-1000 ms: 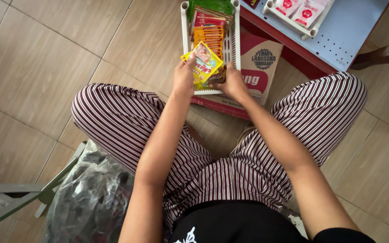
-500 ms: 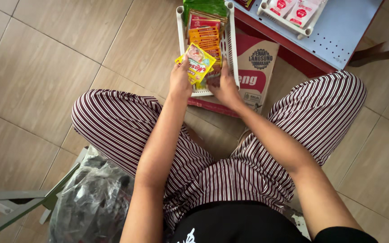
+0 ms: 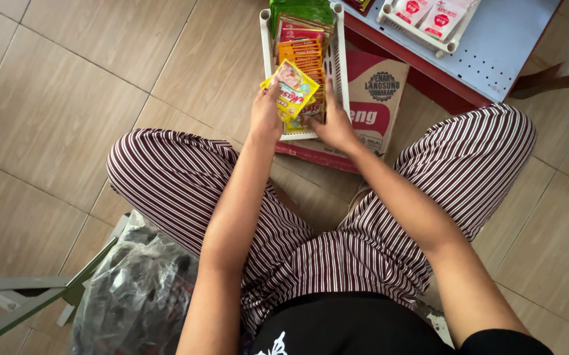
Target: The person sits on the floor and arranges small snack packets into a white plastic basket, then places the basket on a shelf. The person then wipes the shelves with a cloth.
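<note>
Seen from above, seated on a tiled floor (image 3: 54, 98) in striped maroon-and-white trousers (image 3: 186, 177), knees spread wide.

Left hand (image 3: 266, 115) raised at the near-left corner of a narrow white plastic basket (image 3: 266, 39), fingers curled closed around a yellow sachet (image 3: 292, 89) printed with red and green, gripping it by its lower-left edge. Sachet tilted, its upper corner pointing away, hanging just over the near end of the basket and partly above the packets inside.

Right hand (image 3: 334, 123) at the near-right end of the same basket, thumb and fingers bent down into the row of packets; touching them, though whether anything is pinched cannot be told, fingertips hidden among the packs.

Inside the basket, standing on edge in a row: orange sachets (image 3: 303, 56) nearest, then red sachets (image 3: 299, 33), then green packets (image 3: 301, 9) at the far end. More yellow sachets low against the near wall, between the two hands.

Basket resting on a flattened red-and-brown cardboard box (image 3: 379, 98) lying on the floor. Beyond it to the right, a pale blue perforated shelf (image 3: 501, 49) with a red edge, carrying a white tray (image 3: 416, 33) of white-and-red pouches (image 3: 439, 18).

Lower left, beside the left thigh: a crumpled clear plastic bag (image 3: 136, 289) of dark goods, resting against a grey-green metal frame (image 3: 28, 302).
</note>
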